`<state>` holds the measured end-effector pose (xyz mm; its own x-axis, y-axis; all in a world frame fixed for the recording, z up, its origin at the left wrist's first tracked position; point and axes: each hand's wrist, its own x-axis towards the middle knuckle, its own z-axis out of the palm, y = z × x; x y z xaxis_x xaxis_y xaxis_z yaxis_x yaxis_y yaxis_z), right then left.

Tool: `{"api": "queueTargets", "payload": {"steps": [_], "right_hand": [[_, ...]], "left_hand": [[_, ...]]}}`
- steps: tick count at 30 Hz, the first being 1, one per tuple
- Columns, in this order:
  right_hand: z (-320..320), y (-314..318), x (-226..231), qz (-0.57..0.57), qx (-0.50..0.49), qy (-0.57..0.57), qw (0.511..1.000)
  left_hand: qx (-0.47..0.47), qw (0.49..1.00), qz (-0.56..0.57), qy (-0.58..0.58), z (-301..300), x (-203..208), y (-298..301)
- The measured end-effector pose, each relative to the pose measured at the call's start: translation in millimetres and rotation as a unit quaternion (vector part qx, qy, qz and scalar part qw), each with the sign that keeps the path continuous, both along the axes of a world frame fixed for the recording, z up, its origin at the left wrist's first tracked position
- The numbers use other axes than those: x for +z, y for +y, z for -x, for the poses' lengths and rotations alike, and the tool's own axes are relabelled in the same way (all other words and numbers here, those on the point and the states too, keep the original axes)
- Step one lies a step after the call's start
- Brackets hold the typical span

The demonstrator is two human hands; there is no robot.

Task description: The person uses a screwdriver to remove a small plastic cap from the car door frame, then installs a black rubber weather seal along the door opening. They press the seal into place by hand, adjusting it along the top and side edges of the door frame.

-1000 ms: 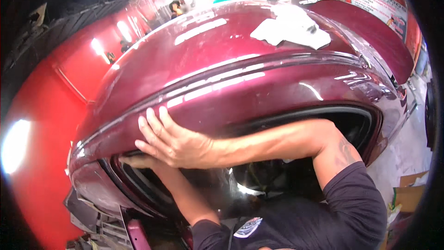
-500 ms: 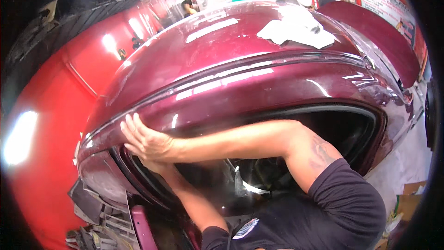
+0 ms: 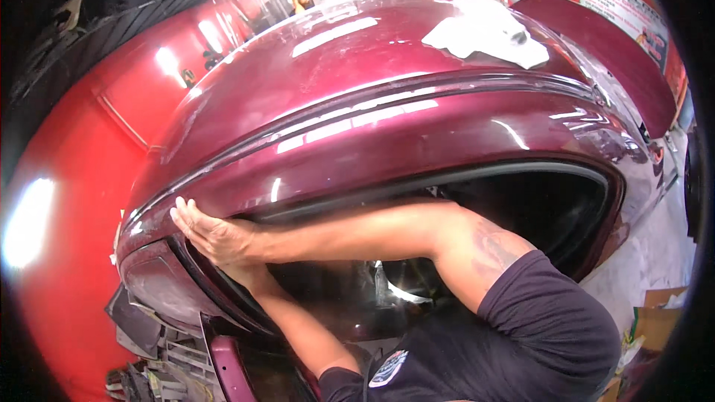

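Note:
A glossy maroon car body (image 3: 335,138) fills the middle, with a dark door opening edged by a black rubber seal (image 3: 521,167) on its near side. My right arm reaches across to the left. My right hand (image 3: 212,234) lies near the front corner of the opening, its fingers stretched out against the maroon roof rail. Close beneath it is my left hand (image 3: 244,272), next to the front pillar (image 3: 216,290). The right hand covers the left hand's fingers, so what they touch is hidden.
A white cloth (image 3: 484,33) lies on the roof. Beyond the car's rear stands a raised maroon panel (image 3: 596,56). A maroon door edge (image 3: 232,368) is at lower left, near stacked parts (image 3: 179,353). Several people stand behind the car; a red wall (image 3: 82,201) is left.
Both hands have slid a little left and down along the frame toward the front pillar, still close together. The view has shifted slightly. A person in the background now shows more of the head.

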<state>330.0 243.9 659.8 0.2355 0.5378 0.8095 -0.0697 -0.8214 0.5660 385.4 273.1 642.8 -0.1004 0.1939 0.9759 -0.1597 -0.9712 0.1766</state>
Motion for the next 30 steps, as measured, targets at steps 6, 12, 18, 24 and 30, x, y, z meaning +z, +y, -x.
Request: {"api": "queueTargets", "payload": {"steps": [6,12,18,24,30], "right_hand": [[-47,9,-30,-0.107,-0.107,-0.110,0.982],[98,-89,-138,-0.101,0.436,0.366,0.816],[281,-244,-387,-0.353,0.090,0.832,0.418],[427,-312,-398,-0.481,-0.067,0.707,0.514],[451,-342,-404,-0.393,-0.086,0.622,0.672]], "left_hand": [[0.053,0.990,-0.009,0.129,2,-13,-24],[-0.660,0.465,0.506,0.303,-43,-166,88],[-0.577,0.282,0.453,0.618,91,-396,32],[-0.361,0.175,0.211,0.891,294,-543,-9],[-0.374,0.233,0.267,0.857,365,-540,-14]]}}
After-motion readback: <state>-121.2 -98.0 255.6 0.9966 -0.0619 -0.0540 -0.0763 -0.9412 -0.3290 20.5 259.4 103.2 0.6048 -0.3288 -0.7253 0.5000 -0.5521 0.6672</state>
